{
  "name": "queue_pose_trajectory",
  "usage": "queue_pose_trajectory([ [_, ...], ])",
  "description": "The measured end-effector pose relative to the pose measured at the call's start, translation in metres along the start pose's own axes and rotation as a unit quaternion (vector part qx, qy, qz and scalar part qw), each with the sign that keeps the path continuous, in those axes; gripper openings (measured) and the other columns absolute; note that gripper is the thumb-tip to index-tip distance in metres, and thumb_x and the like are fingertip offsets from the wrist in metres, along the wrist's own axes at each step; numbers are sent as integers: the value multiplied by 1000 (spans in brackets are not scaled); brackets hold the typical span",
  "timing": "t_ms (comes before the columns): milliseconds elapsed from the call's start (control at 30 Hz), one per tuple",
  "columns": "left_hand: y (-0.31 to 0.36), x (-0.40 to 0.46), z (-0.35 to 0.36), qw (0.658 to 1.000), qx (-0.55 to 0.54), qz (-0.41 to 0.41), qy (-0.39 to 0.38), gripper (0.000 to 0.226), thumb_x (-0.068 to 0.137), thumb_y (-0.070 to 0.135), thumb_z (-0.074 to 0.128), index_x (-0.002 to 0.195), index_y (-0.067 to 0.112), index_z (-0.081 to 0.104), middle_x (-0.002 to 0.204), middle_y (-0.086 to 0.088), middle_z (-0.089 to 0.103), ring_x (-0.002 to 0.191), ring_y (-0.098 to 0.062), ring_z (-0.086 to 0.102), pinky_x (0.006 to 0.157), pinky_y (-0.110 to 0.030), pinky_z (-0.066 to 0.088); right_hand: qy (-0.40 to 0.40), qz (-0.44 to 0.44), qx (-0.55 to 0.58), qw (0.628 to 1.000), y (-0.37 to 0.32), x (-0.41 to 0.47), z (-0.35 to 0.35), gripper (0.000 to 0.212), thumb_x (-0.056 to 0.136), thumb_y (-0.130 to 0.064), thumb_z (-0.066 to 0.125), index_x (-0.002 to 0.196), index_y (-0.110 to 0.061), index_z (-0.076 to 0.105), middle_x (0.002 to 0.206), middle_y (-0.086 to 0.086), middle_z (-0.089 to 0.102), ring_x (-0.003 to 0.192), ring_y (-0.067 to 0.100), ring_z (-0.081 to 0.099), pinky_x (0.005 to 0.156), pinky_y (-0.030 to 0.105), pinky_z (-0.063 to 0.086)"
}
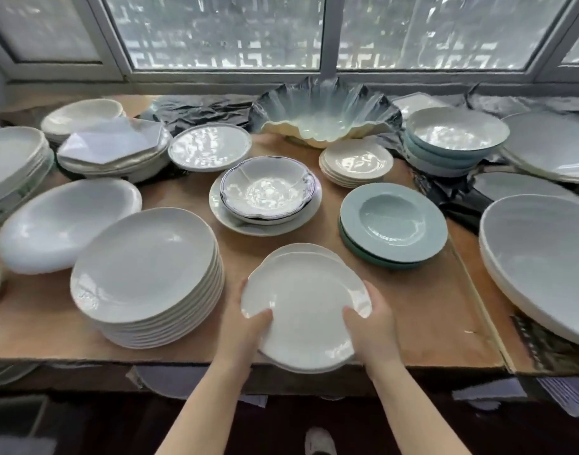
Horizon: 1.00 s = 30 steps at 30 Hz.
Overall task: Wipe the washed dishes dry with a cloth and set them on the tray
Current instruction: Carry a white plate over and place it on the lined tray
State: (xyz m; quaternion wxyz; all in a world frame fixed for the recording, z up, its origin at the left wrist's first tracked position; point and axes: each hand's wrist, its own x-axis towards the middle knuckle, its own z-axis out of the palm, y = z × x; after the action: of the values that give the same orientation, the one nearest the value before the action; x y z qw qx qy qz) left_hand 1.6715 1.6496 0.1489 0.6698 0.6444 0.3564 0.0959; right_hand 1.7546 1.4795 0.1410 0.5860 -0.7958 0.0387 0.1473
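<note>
I hold a small stack of white plates (306, 307) over the front edge of the cardboard-covered table (422, 310). My left hand (245, 326) grips the stack's left rim, thumb on the top plate. On the right rim, my right hand (371, 321) grips the same way. At least two plates are in the stack, the lower ones peeking out at the far and near edges. No cloth and no tray are in view.
A tall stack of white plates (146, 274) stands just left. Teal plates (393, 221) lie to the right, a blue-rimmed bowl on a plate (266, 192) behind. More dishes crowd the sides and back, including a large shell-shaped bowl (324, 116) under the window.
</note>
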Motion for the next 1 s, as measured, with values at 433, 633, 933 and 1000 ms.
queue_pose_trajectory([
  [433, -1, 51, 37, 985, -64, -97, 125, 56, 81, -3, 55, 114, 43, 49, 115, 4, 59, 109, -26, 59, 94, -52, 49, -88, 20, -70, 993, 11, 85, 14, 53, 82, -7, 56, 132, -24, 49, 112, -10, 65, 102, 12, 60, 78, 23, 45],
  [633, -2, 53, 46, 979, -66, -96, 170, 65, 83, -3, 52, 137, 33, 44, 122, 6, 55, 108, -15, 56, 85, -37, 52, -104, 9, -88, 991, 7, 97, 15, 56, 83, -11, 56, 135, -28, 44, 116, -12, 62, 106, 13, 57, 87, 28, 44],
  [933, -4, 50, 56, 967, -102, -90, 214, 66, 83, -4, 48, 138, 33, 45, 118, 12, 56, 106, -10, 56, 76, -28, 49, -107, 12, -84, 991, 6, 104, 16, 61, 81, -14, 56, 139, -26, 42, 122, -1, 59, 124, 24, 45, 101, 44, 43],
  [1000, -4, 51, 57, 964, -115, -87, 222, 65, 83, -3, 47, 137, 32, 46, 118, 13, 57, 104, -6, 55, 73, -25, 48, -104, 8, -73, 992, 7, 106, 16, 61, 81, -12, 57, 139, -23, 43, 123, -2, 59, 123, 23, 47, 101, 42, 43],
])
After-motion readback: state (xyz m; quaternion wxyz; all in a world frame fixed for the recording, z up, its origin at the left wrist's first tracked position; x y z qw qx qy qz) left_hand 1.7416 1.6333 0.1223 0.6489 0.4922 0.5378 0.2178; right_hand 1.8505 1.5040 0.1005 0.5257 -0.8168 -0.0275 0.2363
